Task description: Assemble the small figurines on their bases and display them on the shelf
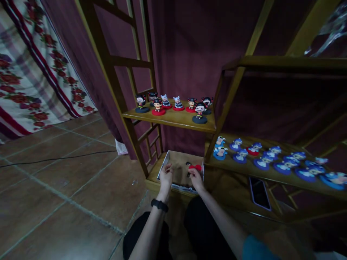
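My right hand is inside the right part of a shallow open cardboard box, its fingers pinched on a small figurine with a red round base. The fingers partly cover that figurine. Beside it in the box is a small dark piece, too small to make out. My left hand is over the left side of the box, with its fingers curled in and nothing visible in them. A black band is around the left wrist.
Above the box, a wooden shelf carries several small figurines on red and black bases. On the lower shelf to the right stand several blue-based figurines. A phone lies below them. A black cable crosses the tiled floor.
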`<state>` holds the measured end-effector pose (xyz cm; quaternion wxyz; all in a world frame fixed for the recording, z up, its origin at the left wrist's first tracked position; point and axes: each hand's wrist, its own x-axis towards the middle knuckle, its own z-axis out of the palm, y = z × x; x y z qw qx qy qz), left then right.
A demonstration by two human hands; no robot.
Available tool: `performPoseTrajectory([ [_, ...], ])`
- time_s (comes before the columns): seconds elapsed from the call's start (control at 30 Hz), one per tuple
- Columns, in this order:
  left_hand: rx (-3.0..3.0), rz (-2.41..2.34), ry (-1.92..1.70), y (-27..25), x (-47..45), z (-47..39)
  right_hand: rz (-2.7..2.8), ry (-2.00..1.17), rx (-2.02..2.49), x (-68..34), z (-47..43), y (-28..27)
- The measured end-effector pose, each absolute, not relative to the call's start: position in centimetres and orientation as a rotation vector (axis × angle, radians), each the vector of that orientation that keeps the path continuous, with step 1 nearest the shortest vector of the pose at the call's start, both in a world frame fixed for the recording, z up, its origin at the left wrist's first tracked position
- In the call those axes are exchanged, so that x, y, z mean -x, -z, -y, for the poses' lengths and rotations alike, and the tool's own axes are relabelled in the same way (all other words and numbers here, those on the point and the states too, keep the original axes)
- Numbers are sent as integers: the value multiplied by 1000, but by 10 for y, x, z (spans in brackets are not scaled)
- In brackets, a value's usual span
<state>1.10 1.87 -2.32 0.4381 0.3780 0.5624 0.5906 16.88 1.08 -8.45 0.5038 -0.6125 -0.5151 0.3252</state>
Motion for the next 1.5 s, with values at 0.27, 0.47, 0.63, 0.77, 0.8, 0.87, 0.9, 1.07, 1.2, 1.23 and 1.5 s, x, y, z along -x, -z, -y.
performPoseTrajectory([
  [0.27, -803, -1294, -1312, 14, 1, -31, 1557, -408, 1888, -167, -78, 97],
  [0.47, -721, -1137, -1213, 1, 5, -39, 1740, -304, 2047, -168, -87, 108],
  [0.63, -632, -1085, -1214, -3, 8, -42, 1747, -408, 1911, -159, -92, 111],
  [0.77, -577, -1065, -1209, -4, 12, -42, 1755, -457, 1873, -156, -95, 111],
  [0.8, -572, -1066, -1215, -4, 13, -41, 1737, -455, 1891, -157, -94, 111],
  [0.87, -568, -1075, -1226, -4, 16, -41, 1689, -438, 1950, -160, -89, 108],
  [0.9, -568, -1081, -1229, -5, 17, -41, 1671, -434, 1991, -161, -86, 106],
  [1.07, -570, -1082, -1229, -6, 22, -41, 1744, -483, 2062, -157, -70, 98],
  [1.2, -558, -1085, -1247, -1, 21, -42, 1833, -552, 1951, -153, -66, 94],
  [1.23, -555, -1089, -1245, 1, 19, -42, 1846, -559, 1931, -154, -65, 94],
  [1.5, -661, -1268, -1152, 21, -1, -42, 1496, -790, 1617, -154, -67, 94],
])
